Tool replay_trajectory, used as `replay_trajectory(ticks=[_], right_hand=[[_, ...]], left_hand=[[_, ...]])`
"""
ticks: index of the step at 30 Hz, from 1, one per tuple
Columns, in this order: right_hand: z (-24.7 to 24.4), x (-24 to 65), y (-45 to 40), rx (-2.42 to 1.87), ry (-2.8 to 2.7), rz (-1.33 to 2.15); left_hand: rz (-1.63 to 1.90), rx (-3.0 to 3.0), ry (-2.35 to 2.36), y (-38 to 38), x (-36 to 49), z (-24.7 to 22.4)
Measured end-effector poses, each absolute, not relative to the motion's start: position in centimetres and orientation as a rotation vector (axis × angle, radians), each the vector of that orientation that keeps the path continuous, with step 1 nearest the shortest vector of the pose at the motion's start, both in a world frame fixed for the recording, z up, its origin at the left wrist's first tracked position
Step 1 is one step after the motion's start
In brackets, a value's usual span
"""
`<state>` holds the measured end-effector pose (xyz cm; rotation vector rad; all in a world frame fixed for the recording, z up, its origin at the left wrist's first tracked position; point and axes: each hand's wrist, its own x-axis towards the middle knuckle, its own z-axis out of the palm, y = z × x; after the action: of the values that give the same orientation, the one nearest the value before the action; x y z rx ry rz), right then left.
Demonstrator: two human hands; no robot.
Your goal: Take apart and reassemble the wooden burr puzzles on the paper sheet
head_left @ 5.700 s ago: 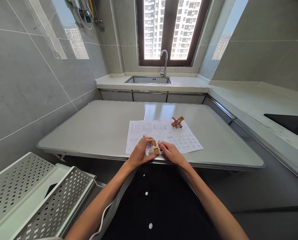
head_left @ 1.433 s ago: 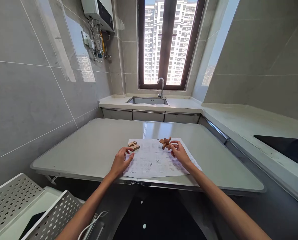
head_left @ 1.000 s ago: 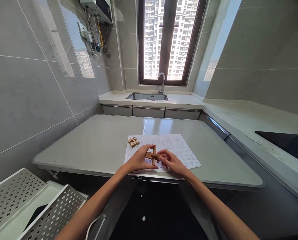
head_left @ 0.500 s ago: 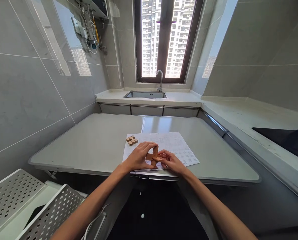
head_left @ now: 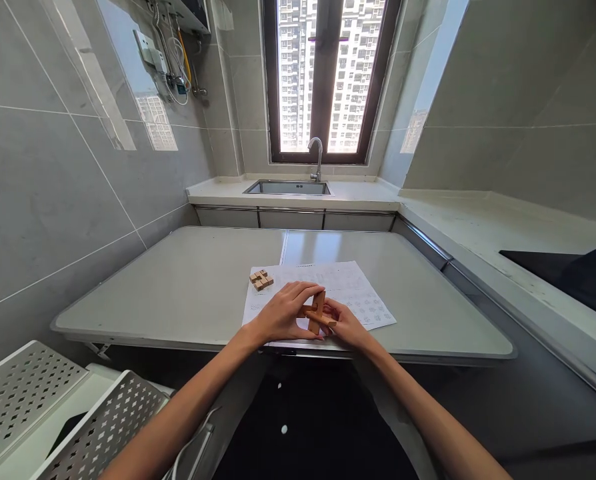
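Observation:
Near the table's front edge, my left hand (head_left: 289, 312) holds an upright orange-brown wooden piece (head_left: 317, 311), thumb at its bottom and fingers at its top. Other wooden pieces cross it, forming an interlocked shape above a printed paper sheet (head_left: 348, 283). On the right side of the shape, my right hand (head_left: 345, 323) has its fingers closed on a piece that sticks out; some fingertips are hidden behind the wood. A small group of lighter wooden blocks (head_left: 261, 280) lies on the sheet's upper left corner.
The pale table (head_left: 193, 287) stretches around the sheet. Beyond it are a counter with a sink (head_left: 288, 188) and a faucet (head_left: 319, 160). White perforated baskets (head_left: 113, 420) stand at the lower left. A dark item (head_left: 588, 277) lies on the right counter.
The crossed wooden shape has turned in my hands, and its upright piece now stands slightly farther right. The whole view has shifted a little.

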<state>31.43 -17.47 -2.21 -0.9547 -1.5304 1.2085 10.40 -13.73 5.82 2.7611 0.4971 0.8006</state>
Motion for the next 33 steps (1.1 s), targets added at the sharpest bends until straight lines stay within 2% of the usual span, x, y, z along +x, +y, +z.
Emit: replay_trajectory(ticks=[12, 19, 23, 28, 33], right_hand=[[-2.7, 31.2, -17.0, -1.173, -1.554, 0.880], [-3.3, 32.2, -16.2, -1.552, -1.538, 0.496], [-3.6, 32.5, -15.9, -1.651, -1.572, 0.362], [-3.9, 32.4, -15.5, -1.621, -1.585, 0.258], [-2.6, 31.6, -15.4, -1.344, -1.706, 0.288]], left_hand=[[0.963, 2.638, 0.504, -13.6, 10.5, 4.3], [1.093, 2.249, 0.746, -12.8, 9.9, 3.3], [1.045, 1.703, 0.816, -12.0, 9.5, 2.7], [1.000, 1.382, 0.726, -11.1, 9.2, 1.8], [0.876, 1.153, 0.561, -10.7, 9.0, 1.5]])
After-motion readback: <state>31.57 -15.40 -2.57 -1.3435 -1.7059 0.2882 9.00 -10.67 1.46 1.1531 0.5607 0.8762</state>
